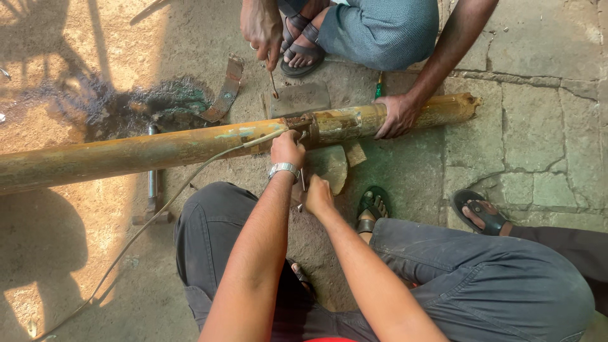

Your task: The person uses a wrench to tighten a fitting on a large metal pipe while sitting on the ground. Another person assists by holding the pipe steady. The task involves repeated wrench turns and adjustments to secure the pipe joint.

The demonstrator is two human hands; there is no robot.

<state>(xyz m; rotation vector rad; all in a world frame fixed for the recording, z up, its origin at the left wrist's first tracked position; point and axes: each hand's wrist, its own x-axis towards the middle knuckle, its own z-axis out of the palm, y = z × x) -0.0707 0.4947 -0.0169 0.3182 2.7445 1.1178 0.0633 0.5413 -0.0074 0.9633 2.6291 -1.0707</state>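
Rusty pipe could roll off its stone: left hand grips the joint, right hand pinches a small tool, both closed.

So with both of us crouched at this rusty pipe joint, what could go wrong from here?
1. The rusty pipe lies loose on the ground; it might roll, though the other person's hand presses on it.
2. Your left hand sits right at the joint, where rough edges could cut or pinch.
3. The cable trails past your knee, a possible snag.
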